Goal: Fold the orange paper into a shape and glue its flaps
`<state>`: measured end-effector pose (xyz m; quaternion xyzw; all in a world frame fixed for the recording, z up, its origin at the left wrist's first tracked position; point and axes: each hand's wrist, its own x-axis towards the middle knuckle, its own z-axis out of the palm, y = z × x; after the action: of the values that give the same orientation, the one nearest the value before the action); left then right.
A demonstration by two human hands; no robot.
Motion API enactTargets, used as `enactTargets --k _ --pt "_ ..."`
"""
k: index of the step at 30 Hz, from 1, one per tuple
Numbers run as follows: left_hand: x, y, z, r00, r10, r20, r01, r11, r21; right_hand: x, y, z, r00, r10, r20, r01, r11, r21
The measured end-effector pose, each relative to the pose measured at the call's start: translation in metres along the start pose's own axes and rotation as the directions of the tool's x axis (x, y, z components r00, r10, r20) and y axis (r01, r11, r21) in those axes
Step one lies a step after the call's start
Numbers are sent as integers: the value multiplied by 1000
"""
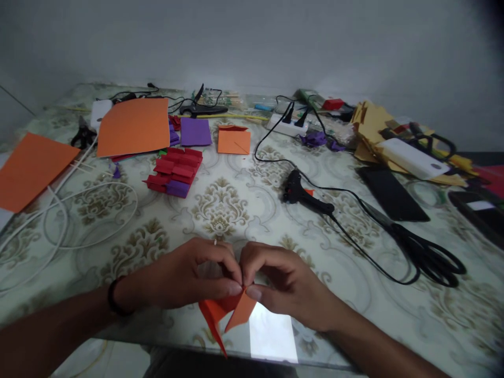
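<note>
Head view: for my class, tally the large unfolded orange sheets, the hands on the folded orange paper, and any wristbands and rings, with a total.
Large orange sheets: 2
Hands, left hand and right hand, on the folded orange paper: 2
Dark wristband: 1
Ring: 1
Total: 6

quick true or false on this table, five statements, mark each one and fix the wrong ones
1. The left hand and right hand both pinch the folded orange paper. True.
2. A dark band circles the right wrist. False: the dark band is on the left wrist.
3. The black glue gun lies to the right of the red folded pieces. True.
4. The nearest scissors are in the right hand. False: the nearest scissors lie on the table, off to the right of that hand.
5. Black plugs sit in the white power strip. True.
</note>
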<state>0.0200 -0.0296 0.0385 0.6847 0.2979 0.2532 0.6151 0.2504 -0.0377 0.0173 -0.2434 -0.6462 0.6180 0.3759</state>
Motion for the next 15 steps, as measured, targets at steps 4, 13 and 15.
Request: enactTargets --k 4,13,15 --pt "1 -2 0 1000 22 -8 -23 999 -36 2 0 -1 999 -34 8 34 999 -12" --pt "2 -1 -3 996 -58 63 67 986 -152 6 0 -2 995 -98 5 98 994 -41" --pt "2 0 -2 996 -60 65 70 986 -152 5 0 -1 995 -101 -3 101 994 -52"
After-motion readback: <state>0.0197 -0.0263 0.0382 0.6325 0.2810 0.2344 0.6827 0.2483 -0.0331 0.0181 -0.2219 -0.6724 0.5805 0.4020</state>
